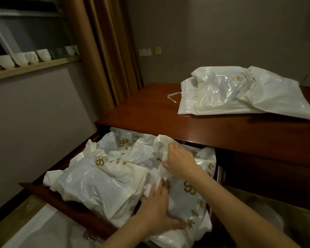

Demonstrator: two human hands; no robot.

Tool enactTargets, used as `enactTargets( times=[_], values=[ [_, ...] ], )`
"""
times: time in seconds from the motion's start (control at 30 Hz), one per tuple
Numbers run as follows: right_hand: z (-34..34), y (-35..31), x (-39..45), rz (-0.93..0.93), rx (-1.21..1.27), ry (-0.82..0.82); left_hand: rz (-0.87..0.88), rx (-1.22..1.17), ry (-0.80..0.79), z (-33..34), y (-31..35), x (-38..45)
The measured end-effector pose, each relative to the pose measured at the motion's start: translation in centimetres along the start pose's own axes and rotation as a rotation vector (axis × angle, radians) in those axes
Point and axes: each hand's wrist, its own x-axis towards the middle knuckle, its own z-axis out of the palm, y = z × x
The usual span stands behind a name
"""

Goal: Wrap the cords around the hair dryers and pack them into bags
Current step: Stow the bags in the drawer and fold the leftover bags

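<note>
Contents of bags: hidden; every bag is opaque white plastic, so no hair dryer or cord can be made out.
Drawer interior: floor and far corners covered by bags; the near front edge runs out of view at the bottom.
Right-hand fingertips: partly buried in folded plastic, exact grip hard to read.
Shelf items: row of pale cups point(21, 59) on a wooden ledge at upper left, blurred by dim light.
Surface: dark red-brown wooden cabinet top point(150, 108), glossy.
Bags on top point(243, 92): loose pile of white bags with a gold emblem, lying flat at the far right of the top, a white drawstring trailing toward the left.
Drawer point(64, 203): pulled open below the top's front edge, wooden, filled with bags.
Bags in drawer point(100, 178): crumpled white bags with gold emblems and characters, overlapping one another.
Room: grey walls, tan curtain point(104, 51) hanging in the corner behind the cabinet, wall switch plates point(145, 52) beside it.
Left hand point(157, 210): palm down, fingers straight and together, pressing flat on the nearest bag point(186, 210) at the drawer's right side.
Right hand point(181, 161): reaching in from the right over the same bag, fingers curled, pinching a fold of its plastic at the upper end.
</note>
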Motion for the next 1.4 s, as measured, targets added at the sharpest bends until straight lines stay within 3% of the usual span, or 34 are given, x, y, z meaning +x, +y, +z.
enactTargets(
  times=[0.07, 0.3, 0.5, 0.73, 0.93, 1.0, 1.1, 1.4],
  values=[
    [0.8, 0.3, -0.1, -0.068, 0.059, -0.015, 0.008, 0.011, -0.002, 0.0, -0.3, 0.5],
    [-0.2, 2.2, 3.2, 0.013, -0.032, -0.243, -0.005, 0.090, -0.004, -0.3, 0.0, 1.2],
    [2.1, 0.0, -0.3, -0.038, -0.144, -0.034, 0.027, 0.052, 0.009, 0.0, -0.7, 1.9],
    [1.2, 1.6, 1.3, -0.073, -0.100, -0.088, 0.012, 0.073, 0.013, -0.2, -0.3, 2.1],
    [1.7, 5.0, -3.5, 0.155, -0.102, 0.112, 0.023, 0.087, 0.016, -0.3, -0.3, 3.3],
    [0.9, 5.7, -3.1, 0.183, -0.004, 0.062, 0.027, 0.080, 0.016, -0.4, -0.1, 3.7],
    [-0.9, 6.2, -1.7, 0.207, 0.051, -0.147, 0.041, 0.061, 0.021, -0.7, -0.1, 4.3],
    [1.2, 4.3, -8.0, 0.120, -0.047, -0.168, 0.040, 0.045, 0.011, -3.1, 1.3, 7.7]
  ],
)
